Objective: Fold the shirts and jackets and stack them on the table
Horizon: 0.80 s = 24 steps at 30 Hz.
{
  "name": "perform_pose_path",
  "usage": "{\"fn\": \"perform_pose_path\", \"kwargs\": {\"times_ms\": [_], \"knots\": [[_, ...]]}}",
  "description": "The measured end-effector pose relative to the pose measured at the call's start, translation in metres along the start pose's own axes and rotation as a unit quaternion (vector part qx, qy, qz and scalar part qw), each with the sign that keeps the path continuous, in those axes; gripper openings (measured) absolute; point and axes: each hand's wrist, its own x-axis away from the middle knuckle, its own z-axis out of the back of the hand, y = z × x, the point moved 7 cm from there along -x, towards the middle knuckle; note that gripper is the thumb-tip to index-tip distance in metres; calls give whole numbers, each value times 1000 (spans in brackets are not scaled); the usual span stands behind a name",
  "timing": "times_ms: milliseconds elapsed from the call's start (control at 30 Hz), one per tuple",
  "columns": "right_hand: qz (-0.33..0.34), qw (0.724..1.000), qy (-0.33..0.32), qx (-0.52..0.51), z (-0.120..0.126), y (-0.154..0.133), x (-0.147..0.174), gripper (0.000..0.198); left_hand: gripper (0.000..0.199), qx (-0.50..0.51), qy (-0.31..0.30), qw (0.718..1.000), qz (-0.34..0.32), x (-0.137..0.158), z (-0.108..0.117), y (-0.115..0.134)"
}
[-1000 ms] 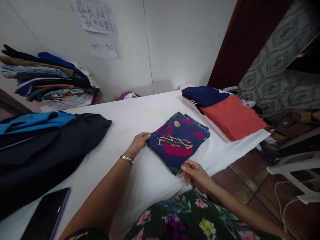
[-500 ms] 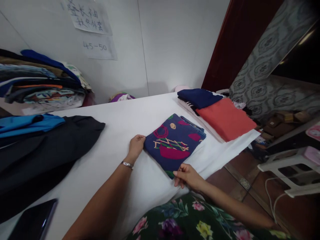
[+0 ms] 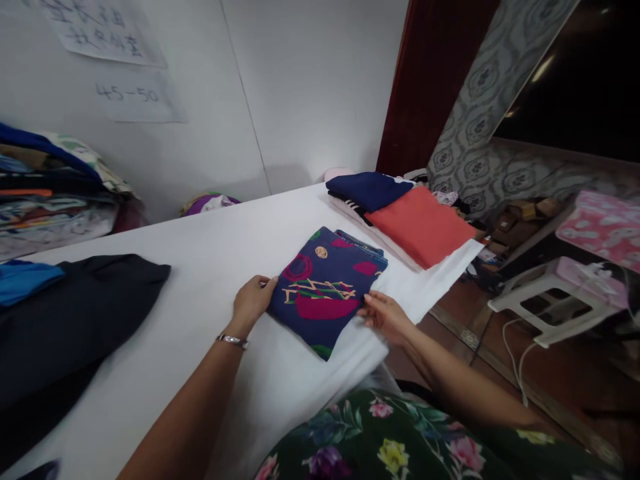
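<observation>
A folded navy garment (image 3: 325,287) with magenta, green and cream patterns lies flat on the white-covered table (image 3: 210,247). My left hand (image 3: 253,301) pinches its left edge between thumb and fingers. On the opposite side, my right hand (image 3: 385,315) has its thumb and fingers closed on the right edge of the same garment. Another folded layer with a denim-like border shows beneath its far right side.
Folded clothes, a navy one (image 3: 370,191) and a coral one (image 3: 423,227) on top, are stacked at the table's right end. A dark garment (image 3: 85,313) spreads at left, near a tall clothes pile (image 3: 55,193). A white stool (image 3: 555,293) stands right.
My right hand has moved from the garment's near corner up along its right edge and now grips there. My left hand stays at the left edge. The view has turned right.
</observation>
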Motion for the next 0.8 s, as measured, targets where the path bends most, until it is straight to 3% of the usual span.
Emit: {"fn": "perform_pose_path", "kwargs": {"times_ms": [133,333,467,667,800], "knots": [[16,999,31,-2,19,-21,-32,25,38,-20,21,1000,-10,-3,-4,6],[67,994,82,31,39,-52,-74,27,34,-74,20,997,-12,2,-8,7],[132,980,67,132,40,-73,-87,28,35,-86,31,996,-5,6,-8,8],[115,959,103,238,56,-72,-94,34,35,-86,33,996,-2,8,-8,8],[126,919,135,349,70,-75,-93,33,40,-93,46,994,-23,14,-2,17]]}}
